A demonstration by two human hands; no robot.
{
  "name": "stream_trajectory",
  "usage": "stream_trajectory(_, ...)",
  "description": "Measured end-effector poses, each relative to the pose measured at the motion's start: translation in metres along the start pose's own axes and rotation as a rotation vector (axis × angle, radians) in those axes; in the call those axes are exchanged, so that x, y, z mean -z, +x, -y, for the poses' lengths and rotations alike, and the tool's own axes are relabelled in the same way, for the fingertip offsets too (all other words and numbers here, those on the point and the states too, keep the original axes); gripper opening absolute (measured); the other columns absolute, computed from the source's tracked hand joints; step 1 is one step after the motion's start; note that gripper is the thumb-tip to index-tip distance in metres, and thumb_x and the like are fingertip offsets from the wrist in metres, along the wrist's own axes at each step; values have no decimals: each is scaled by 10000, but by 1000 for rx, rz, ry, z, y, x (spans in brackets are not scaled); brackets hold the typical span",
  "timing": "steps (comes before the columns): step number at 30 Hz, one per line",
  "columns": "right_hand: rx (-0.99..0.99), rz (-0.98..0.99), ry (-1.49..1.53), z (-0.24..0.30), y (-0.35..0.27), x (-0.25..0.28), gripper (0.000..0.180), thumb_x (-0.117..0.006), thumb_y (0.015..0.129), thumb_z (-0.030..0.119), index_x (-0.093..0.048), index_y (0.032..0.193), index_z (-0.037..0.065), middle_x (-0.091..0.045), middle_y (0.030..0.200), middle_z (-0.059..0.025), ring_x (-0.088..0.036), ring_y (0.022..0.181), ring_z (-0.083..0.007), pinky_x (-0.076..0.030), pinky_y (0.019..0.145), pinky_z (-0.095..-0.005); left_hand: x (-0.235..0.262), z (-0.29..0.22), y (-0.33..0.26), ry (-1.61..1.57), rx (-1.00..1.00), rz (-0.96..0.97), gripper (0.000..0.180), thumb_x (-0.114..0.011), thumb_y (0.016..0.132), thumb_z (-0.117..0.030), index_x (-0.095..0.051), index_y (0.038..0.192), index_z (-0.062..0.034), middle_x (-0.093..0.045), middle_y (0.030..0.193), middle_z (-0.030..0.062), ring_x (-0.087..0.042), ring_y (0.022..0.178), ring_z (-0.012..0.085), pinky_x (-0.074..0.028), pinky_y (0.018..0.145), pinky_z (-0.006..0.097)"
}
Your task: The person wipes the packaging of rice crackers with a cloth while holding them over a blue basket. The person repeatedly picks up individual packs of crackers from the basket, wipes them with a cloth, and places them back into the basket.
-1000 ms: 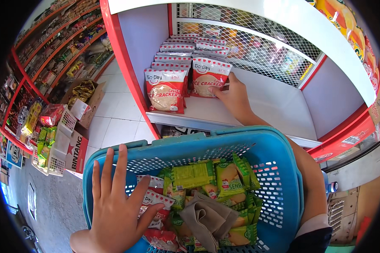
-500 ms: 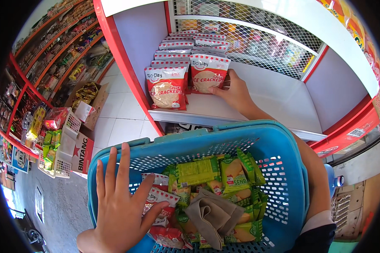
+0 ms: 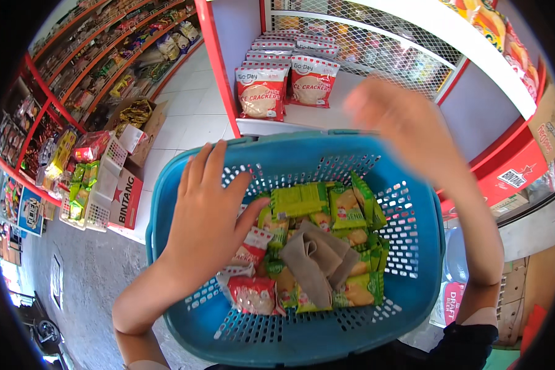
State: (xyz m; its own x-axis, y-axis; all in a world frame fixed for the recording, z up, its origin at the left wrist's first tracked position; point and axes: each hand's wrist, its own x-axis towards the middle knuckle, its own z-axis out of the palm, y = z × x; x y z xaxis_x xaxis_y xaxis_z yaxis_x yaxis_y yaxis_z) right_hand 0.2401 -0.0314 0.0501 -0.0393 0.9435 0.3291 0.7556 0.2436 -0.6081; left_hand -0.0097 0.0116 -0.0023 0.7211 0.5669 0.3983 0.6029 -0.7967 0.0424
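Note:
A blue plastic basket (image 3: pixel 364 330) is in front of me, holding several green cracker packets (image 3: pixel 299 200), some red-and-white cracker packets (image 3: pixel 253 295) and a folded grey-brown cloth (image 3: pixel 314 262) on top. Over the basket's left side lies my left hand (image 3: pixel 206 216), open, its fingers stretched toward the far rim and its thumb apart above the packets. My right hand (image 3: pixel 407 123) is in the air above the far right rim, smeared by motion, so its fingers cannot be read. Beyond the basket, two rows of red-and-white rice cracker packs, a left row (image 3: pixel 261 95) and a right row (image 3: pixel 313 83), stand upright on a white shelf (image 3: pixel 351 92).
Wire mesh (image 3: pixel 382 43) backs the shelf, and a red post (image 3: pixel 219 68) edges its left. Farther left are snack racks (image 3: pixel 105 68), a white crate (image 3: pixel 97 213) with packets and a cardboard box (image 3: pixel 126 197). A red carton (image 3: pixel 512 176) stands at the right.
My right hand has left the front pack of the right row and come back toward the basket. The view has shifted, showing more of the basket, while my left hand stays at its left side.

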Motion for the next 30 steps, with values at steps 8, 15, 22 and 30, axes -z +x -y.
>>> stream_trajectory(8,-49,502,-562,7,-93,-107,740,-683,669,492,-493,1042,-119,-552,965,-294,-543,959,-356,-416,856,-393,-13,-21,0,104,-96,-105,309,-634,759,-233,-580,936,15,-442,1172,264,-426,1098,407,-355,918,451)
stream_trajectory(15,-216,580,-146,-23,-86,-101,534,-690,676,282,-498,1044,-53,-551,991,-244,-537,940,-368,-426,811,-402,-27,-34,-23,113,-252,679,194,-637,684,-156,-605,830,-33,-524,1040,172,-509,976,294,-450,764,393)
stream_trajectory(22,-308,131,-262,-12,-70,-88,318,-540,752,229,-569,899,-51,-596,893,-235,-581,839,-379,-469,733,-408,-79,2,-37,-21,-294,481,415,-683,662,-212,-573,1025,-45,-607,898,138,-575,868,317,-465,749,395)
stream_trajectory(30,-178,-165,135,12,-57,-69,486,-613,768,455,-578,778,-30,-612,704,-150,-595,663,-240,-454,625,-340,-81,15,-14,-295,-391,986,332,-660,726,-268,-595,955,-37,-615,843,148,-597,794,297,-453,680,388)
